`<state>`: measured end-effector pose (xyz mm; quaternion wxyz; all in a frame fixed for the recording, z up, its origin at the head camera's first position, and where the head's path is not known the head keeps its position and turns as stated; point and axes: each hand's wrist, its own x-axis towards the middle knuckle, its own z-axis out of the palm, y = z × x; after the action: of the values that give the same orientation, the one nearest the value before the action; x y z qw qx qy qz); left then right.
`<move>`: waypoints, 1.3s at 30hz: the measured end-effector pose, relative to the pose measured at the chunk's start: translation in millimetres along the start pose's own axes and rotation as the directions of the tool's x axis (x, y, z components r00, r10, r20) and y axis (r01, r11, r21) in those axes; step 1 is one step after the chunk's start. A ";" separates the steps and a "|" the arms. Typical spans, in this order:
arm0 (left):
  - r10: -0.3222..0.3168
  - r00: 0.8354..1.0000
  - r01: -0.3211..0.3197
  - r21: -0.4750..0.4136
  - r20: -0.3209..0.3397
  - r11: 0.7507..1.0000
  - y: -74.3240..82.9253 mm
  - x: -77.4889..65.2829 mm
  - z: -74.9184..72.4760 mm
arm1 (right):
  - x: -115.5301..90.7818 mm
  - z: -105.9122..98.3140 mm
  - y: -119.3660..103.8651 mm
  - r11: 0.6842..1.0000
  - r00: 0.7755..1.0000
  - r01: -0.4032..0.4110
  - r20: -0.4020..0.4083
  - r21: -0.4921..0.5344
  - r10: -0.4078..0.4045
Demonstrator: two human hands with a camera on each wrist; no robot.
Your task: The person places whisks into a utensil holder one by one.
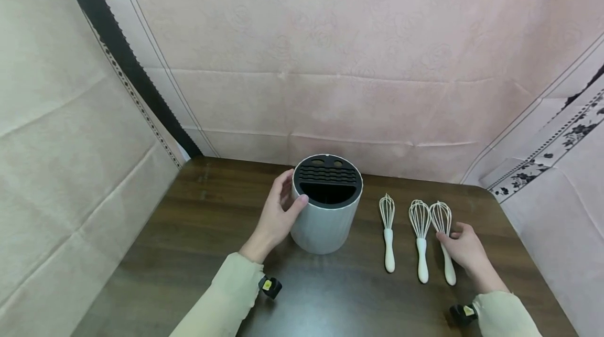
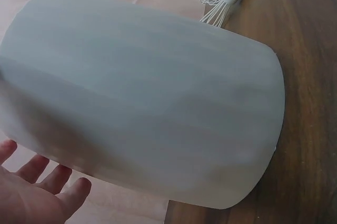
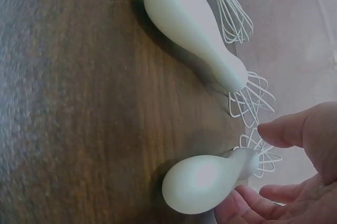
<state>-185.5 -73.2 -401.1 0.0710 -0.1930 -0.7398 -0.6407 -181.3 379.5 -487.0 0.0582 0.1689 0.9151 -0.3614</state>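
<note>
A grey-white cylindrical utensil holder (image 1: pixel 325 229) with a dark slotted top stands upright on the table. My left hand (image 1: pixel 276 216) holds its upper left side, thumb at the front and fingers round the back; the left wrist view shows those fingertips (image 2: pixel 75 195) along the holder's edge. Three white whisks lie to the right: a left one (image 1: pixel 389 242), a middle one (image 1: pixel 422 256) and a right one (image 1: pixel 448 263). Around the right whisk's neck is my right hand (image 1: pixel 464 247). In the right wrist view its thumb (image 3: pixel 284 130) is spread from the fingers, with that whisk's handle (image 3: pixel 197 184) between.
The brown wooden table (image 1: pixel 203 253) has its far edge just behind the holder. Pale cloth (image 1: pixel 330 64) hangs behind, and more cloth hangs at the left and right sides. The middle and right whisks' wire heads nearly touch.
</note>
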 end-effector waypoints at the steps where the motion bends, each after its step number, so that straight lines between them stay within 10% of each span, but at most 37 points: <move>1: 0.007 1.000 -0.007 -0.006 0.002 1.000 -0.5 0.2 0.7 | -0.3 -0.2 0.1 1.000 1.000 0.004 -0.002 -0.002 -0.004; 39: -0.024 0.999 0.024 0.015 -0.021 1.000 -8.7 1.8 8.9 | -7.3 -12.2 -14.3 0.995 0.990 0.088 -0.113 0.049 -0.082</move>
<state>-189.2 -65.1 -410.0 0.0726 -0.1767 -0.7462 -0.6378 -179.2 376.1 -467.3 -0.0128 0.1512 0.9132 -0.3783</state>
